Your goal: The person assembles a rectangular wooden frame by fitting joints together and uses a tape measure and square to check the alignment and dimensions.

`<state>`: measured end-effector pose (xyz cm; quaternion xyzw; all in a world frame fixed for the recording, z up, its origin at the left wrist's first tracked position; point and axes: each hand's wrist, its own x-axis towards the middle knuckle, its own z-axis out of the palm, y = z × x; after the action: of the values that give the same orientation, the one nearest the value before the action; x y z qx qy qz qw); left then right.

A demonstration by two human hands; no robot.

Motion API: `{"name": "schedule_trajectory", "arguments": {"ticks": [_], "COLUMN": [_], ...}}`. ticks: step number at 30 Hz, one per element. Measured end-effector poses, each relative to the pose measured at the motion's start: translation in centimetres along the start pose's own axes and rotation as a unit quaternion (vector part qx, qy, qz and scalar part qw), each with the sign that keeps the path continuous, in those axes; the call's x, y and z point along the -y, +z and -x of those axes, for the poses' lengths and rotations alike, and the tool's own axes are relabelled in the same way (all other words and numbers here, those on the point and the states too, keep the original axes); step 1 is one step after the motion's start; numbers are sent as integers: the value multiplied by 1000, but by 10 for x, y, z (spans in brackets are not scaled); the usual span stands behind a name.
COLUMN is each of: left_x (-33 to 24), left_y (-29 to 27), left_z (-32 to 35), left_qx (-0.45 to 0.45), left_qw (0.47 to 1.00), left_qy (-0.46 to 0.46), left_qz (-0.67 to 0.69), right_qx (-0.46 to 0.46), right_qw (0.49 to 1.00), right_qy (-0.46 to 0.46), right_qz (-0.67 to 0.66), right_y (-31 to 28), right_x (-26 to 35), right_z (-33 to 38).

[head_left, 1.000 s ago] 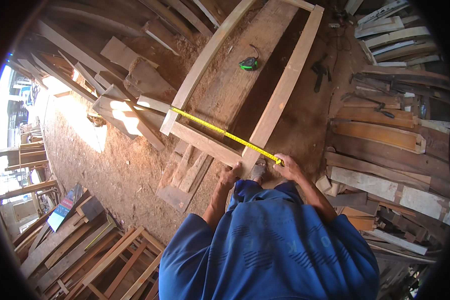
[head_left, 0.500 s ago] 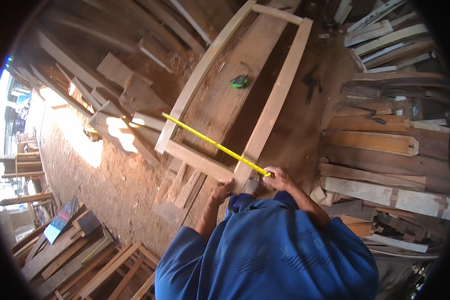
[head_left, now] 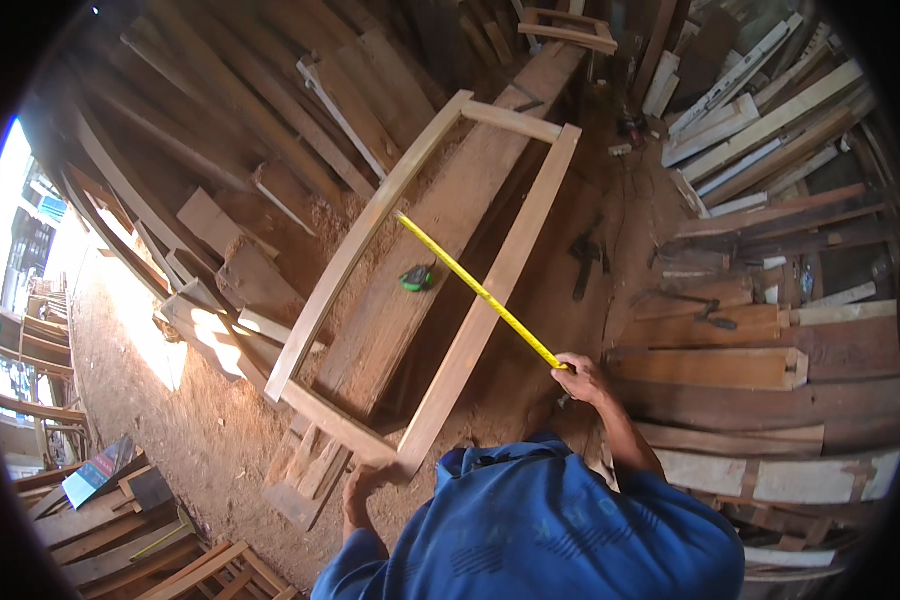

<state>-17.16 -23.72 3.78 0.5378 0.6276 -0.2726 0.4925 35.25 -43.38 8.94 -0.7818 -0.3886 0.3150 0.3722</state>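
Note:
A four-sided wooden frame [head_left: 487,322] lies slanted over a long plank bench. My left hand [head_left: 368,482] is closed around its near corner, where the short rail meets the right-hand long rail. Out to the right, my right hand [head_left: 582,379] grips one end of a yellow measuring tape [head_left: 481,290]. The tape runs straight from it, across the right rail; its far end stops short of the left rail. A small green and black object [head_left: 416,277], perhaps a tape measure case, rests on the plank inside the frame.
Beneath the frame stretches the plank bench [head_left: 505,150], with a smaller wooden frame [head_left: 570,32] at its far end. A dark tool [head_left: 587,258] lies on the floor to the right. Stacked boards [head_left: 700,375] fill the right side; timber [head_left: 240,100] leans at far left.
My right hand has drawn the tape toward the right, and its far end has left the left rail. My left hand stays at the frame's near corner. The whole view has shifted.

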Motion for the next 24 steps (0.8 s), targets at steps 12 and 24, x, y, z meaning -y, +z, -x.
{"name": "schedule_trajectory", "arguments": {"ticks": [12,24], "left_x": [-411,-640], "left_y": [22,-164], "left_z": [19,-154], "left_qx": [-285,-503], "left_qw": [912,767], "left_qy": [283,395], "left_qz": [-86,-46], "right_qx": [-102,-39], "right_qw": [988,994], "right_qy": [80,76], "right_qz": [83,-72], "right_y": [-234,-301], "right_x": [-35,-55], "right_z": [-118,-322]}}
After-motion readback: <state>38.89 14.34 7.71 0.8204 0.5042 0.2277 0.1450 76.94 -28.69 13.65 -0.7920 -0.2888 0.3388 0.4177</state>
